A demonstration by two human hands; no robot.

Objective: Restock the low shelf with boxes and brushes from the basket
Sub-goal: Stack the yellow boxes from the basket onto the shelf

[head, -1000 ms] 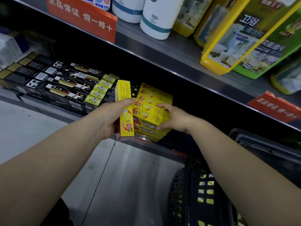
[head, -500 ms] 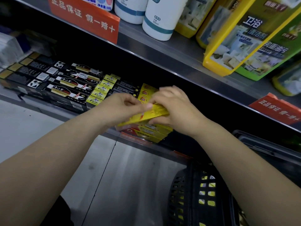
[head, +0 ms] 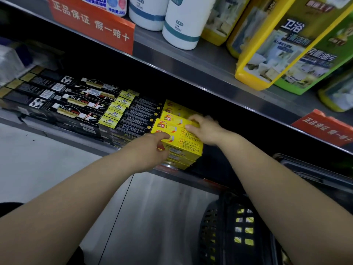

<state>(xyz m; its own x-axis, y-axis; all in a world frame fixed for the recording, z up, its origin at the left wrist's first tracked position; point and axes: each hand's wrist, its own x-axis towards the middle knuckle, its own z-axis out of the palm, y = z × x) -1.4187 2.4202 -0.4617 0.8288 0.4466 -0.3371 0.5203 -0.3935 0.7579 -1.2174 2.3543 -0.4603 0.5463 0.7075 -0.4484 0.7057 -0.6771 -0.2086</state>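
Note:
A yellow box [head: 188, 139] lies flat on top of the stack of yellow boxes [head: 179, 159] at the front of the low shelf [head: 57, 131]. My left hand [head: 152, 148] grips its near left corner, thumb on the top face and fingers curled at the front. My right hand [head: 205, 129] pinches the box's far right edge between fingers and thumb. More yellow boxes [head: 175, 109] lie behind. The black basket [head: 215, 226] stands at the lower right under my right forearm, with yellow packs showing through its holes.
Black toothpaste boxes with yellow ends [head: 122, 115] and black-and-gold boxes [head: 68, 104] fill the low shelf to the left. The upper shelf [head: 191, 67] carries white bottles, yellow and green cleaner packs and red price signs. Grey floor lies below.
The yellow box stood upright in my left hand, was tipped over by both hands, and now lies flat on the stack. Both hands have stayed on it.

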